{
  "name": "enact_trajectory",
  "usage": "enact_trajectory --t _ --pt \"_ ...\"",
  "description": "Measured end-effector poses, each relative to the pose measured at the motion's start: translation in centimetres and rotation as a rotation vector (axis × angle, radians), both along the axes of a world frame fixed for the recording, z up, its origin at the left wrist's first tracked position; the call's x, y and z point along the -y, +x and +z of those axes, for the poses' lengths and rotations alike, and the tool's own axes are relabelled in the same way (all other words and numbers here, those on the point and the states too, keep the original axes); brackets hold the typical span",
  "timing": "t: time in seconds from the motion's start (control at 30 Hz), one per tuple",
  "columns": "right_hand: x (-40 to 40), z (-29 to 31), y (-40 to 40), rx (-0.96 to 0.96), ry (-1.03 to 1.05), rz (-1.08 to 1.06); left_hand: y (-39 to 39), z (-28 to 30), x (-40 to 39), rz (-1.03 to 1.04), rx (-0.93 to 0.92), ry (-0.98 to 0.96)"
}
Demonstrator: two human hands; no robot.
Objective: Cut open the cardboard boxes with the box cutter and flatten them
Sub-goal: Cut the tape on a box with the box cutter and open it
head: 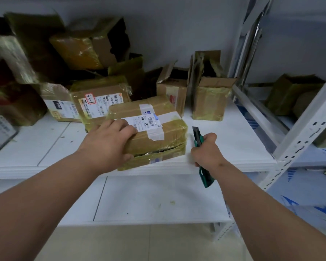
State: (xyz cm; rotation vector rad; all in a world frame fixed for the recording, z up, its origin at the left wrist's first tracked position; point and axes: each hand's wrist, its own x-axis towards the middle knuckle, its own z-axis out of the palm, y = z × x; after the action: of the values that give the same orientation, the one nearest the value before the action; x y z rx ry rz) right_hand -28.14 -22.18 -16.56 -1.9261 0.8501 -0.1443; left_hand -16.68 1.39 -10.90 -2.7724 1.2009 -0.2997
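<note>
Left hand point(107, 142) presses box point(154, 136) — cutter point(200, 147) just right.

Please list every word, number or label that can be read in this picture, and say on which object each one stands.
"507-P8" on the white label of the taped box behind the front box.
"010" on a dark patch of the label on the box to its left.
Red handwriting on the pink-edged sticker on that same taped box: not clearly legible.
Barcodes and small print on the front box under the left hand: too small to read.
</note>
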Motion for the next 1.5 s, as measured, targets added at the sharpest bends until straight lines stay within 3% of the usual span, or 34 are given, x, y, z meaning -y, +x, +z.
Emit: enact_trajectory --t 0.37,0.53,0.6,0.67,0.73,0.8,1.0,1.13,1.2,1.33,1.4,1.43,1.5 --pt "3.1 -0.9 1.6 -0.096 -0.496 0.093 1.7 0.6 -0.6 -0.072 -0.057 -0.063" --pt "3.3 -1.7 1.5 -0.239 -0.793 0.145 2.9 1.1 -1.7 -0.129 -0.128 -0.189" --pt "3.2 -2.0 1.2 -0.184 -0.829 0.095 3.2 1.1 -1.8 -0.136 -0.149 -0.241" --pt "2.4 -2.1 0.9 0.074 -0.779 0.04 3.4 1.0 -1.6 -0.142 -0.168 -0.274" --pt "0.6 -1.7 0.7 0.362 -0.597 0.101 3.5 1.0 -1.4 -0.14 -0.18 -0.287" --pt "-1.5 -1.1 0.4 0.462 -0.407 0.162 3.6 1.0 -1.2 -0.131 -0.184 -0.287" --pt "-2.7 -0.7 2.9 0.447 -0.011 -0.058 3.6 1.6 -0.3 -0.116 -0.198 -0.289" --pt "-2.0 -0.5 2.6 0.413 0.119 -0.012 3.7 1.8 -0.1 -0.112 -0.209 -0.275" --pt "-1.6 -1.0 2.4 0.379 0.134 0.03 3.7 1.8 -0.1 -0.124 -0.213 -0.268" --pt "-1.7 -2.4 1.3 0.343 -0.121 0.066 3.8 2.3 -0.3 -0.089 -0.233 -0.272" --pt "-1.8 -2.1 1.0 0.335 -0.1 -0.042 3.8 2.7 -0.4 -0.084 -0.252 -0.255" --pt "-1.8 -2.1 0.8 0.324 -0.178 -0.014 3.8 2.8 -0.4 -0.089 -0.254 -0.245" --pt "-2.0 -1.6 1.1 0.35 -0.09 0.033 3.5 2.9 -0.1 -0.1 -0.243 -0.232"
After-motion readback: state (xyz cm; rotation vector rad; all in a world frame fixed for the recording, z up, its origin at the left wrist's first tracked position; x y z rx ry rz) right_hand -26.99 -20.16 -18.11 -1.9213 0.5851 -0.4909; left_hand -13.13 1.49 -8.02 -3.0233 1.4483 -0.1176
